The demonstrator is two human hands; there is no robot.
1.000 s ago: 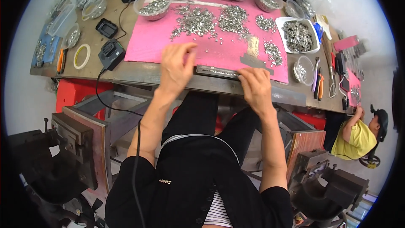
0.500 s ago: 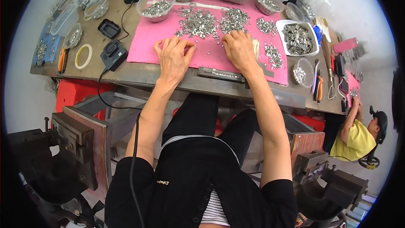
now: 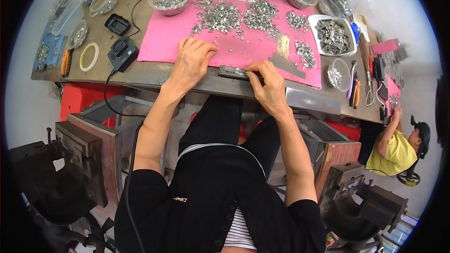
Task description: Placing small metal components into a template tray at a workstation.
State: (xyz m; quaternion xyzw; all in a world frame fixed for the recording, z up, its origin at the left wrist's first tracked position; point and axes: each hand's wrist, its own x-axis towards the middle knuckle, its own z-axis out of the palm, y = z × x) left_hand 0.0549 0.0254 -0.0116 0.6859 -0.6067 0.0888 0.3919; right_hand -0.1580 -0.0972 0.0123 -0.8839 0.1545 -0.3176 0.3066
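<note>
My left hand (image 3: 191, 62) hovers low over the near edge of the pink mat (image 3: 161, 42). Its thumb and forefinger are pinched together, and whatever sits between them is too small to make out. At the table's front edge lies a dark slotted metal bar (image 3: 229, 71) with small shiny pieces along its top. My right hand (image 3: 269, 84) is at that bar's right end, thumb and fingers closed over it; the fingers hide what they grip. Beyond the hands lie loose heaps of small silvery metal pieces (image 3: 220, 16), with a few single ones nearer me.
Clear plastic tubs (image 3: 170, 3) of metal pieces line the back. To the right are a white dish (image 3: 333, 36), a small clear cup (image 3: 337, 75) and orange-handled pliers (image 3: 356, 94). A black charger (image 3: 123, 54) with a cable and a tape roll (image 3: 89, 56) sit left. A co-worker (image 3: 393, 150) sits far right.
My right hand has come back from the right-hand heap toward me, down to the metal bar. My left hand has shifted only slightly, its fingers drawing closer together.
</note>
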